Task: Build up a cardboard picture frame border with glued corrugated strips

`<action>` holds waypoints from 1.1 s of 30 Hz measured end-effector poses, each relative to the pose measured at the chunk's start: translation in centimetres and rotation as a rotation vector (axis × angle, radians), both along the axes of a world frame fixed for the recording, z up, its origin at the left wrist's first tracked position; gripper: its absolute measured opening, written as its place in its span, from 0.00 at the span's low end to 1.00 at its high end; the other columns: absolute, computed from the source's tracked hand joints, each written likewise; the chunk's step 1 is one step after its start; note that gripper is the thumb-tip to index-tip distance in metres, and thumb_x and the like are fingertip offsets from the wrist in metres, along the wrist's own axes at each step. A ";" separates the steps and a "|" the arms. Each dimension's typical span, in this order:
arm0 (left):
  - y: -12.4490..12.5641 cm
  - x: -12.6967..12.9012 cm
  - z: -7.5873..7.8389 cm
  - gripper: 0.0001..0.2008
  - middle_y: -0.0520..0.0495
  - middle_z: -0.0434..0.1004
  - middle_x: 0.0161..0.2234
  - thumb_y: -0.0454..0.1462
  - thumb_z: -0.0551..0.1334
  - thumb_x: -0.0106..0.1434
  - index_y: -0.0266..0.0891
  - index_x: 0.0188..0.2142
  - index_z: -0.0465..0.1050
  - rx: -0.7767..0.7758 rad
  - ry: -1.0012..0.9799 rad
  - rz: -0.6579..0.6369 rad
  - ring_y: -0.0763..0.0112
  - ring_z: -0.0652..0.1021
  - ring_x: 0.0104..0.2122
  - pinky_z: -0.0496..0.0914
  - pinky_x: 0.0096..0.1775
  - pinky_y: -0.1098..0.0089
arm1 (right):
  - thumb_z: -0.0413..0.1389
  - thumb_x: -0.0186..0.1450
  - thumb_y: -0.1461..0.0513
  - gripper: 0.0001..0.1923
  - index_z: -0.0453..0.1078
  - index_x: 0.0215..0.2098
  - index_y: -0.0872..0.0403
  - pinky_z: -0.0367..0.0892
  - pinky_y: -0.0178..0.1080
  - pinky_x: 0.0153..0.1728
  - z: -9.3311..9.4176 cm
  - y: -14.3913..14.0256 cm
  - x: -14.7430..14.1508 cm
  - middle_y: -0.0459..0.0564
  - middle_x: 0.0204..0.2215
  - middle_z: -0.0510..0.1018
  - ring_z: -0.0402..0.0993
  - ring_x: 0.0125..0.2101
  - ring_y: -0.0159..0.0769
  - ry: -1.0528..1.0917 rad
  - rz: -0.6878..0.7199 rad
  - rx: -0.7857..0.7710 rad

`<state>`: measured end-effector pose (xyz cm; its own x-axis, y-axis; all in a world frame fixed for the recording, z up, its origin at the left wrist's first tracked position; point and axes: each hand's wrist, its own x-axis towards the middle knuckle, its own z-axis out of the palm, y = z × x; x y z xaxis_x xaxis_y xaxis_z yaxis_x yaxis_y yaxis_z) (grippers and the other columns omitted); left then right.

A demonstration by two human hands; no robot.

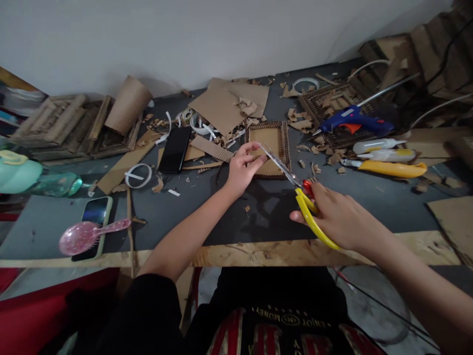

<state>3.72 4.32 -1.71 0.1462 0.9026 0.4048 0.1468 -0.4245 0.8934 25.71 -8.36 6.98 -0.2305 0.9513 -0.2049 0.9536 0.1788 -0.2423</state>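
My right hand [338, 212] is wrapped around the yellow handles of a pair of scissors [290, 173], which also show a red part near the pivot. The blades point up and to the left, over a small cardboard frame [285, 148] lying on the table. My left hand [242, 167] is at the blade tips, its thumb and forefinger bent toward each other beside the metal. Whatever sits between those fingers is too small to make out. The frame has a ridged corrugated border and a plain brown middle, partly covered by my left hand and the blades.
A blue glue gun [356, 121] rests on another corrugated frame at right, near a yellow utility knife [393, 168] and white bottles. To the left are a black phone [175, 150], a tape roll [138, 176] and a pink hairbrush [82, 237]. Cardboard sheets [221, 106] and scraps lie behind.
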 end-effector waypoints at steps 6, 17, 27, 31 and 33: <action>0.1 0.0 -0.1 0.17 0.44 0.76 0.50 0.48 0.66 0.67 0.41 0.27 0.80 0.023 0.016 -0.005 0.60 0.76 0.53 0.70 0.59 0.51 | 0.40 0.65 0.32 0.38 0.65 0.44 0.56 0.60 0.43 0.29 -0.3 0.0 0.0 0.62 0.39 0.80 0.79 0.35 0.54 0.021 0.035 0.021; 0.2 -0.2 -0.3 0.19 0.45 0.76 0.50 0.53 0.64 0.66 0.44 0.30 0.82 0.051 0.060 0.001 0.61 0.76 0.53 0.70 0.59 0.51 | 0.42 0.71 0.41 0.25 0.64 0.37 0.52 0.55 0.40 0.26 -0.5 0.5 0.4 0.53 0.27 0.75 0.71 0.24 0.43 0.127 0.054 0.012; 0.2 -0.2 -0.6 0.20 0.45 0.74 0.49 0.55 0.61 0.68 0.44 0.33 0.81 0.067 0.179 0.032 0.62 0.75 0.53 0.71 0.56 0.56 | 0.46 0.72 0.49 0.19 0.68 0.38 0.53 0.57 0.40 0.27 0.5 3.1 1.3 0.55 0.28 0.79 0.73 0.25 0.42 0.067 -0.054 -0.052; -0.4 0.1 0.0 0.20 0.45 0.75 0.48 0.54 0.62 0.68 0.44 0.35 0.82 0.147 0.258 0.045 0.63 0.76 0.49 0.72 0.54 0.59 | 0.50 0.71 0.49 0.20 0.68 0.33 0.56 0.57 0.40 0.30 2.8 8.6 1.3 0.63 0.32 0.80 0.78 0.34 0.48 -0.090 -0.130 0.082; -0.9 0.3 0.7 0.18 0.44 0.75 0.47 0.52 0.62 0.69 0.43 0.34 0.82 0.198 0.302 0.047 0.63 0.77 0.48 0.73 0.52 0.60 | 0.50 0.71 0.49 0.23 0.67 0.29 0.59 0.61 0.40 0.34 3.5 12.0 1.3 0.69 0.36 0.80 0.78 0.43 0.53 -0.100 -0.156 0.148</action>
<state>4.05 3.41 -1.04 0.2460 0.8197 0.5172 0.4150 -0.5713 0.7081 26.99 3.69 10.48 -0.0640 0.9951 -0.0753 0.9903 0.0540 -0.1278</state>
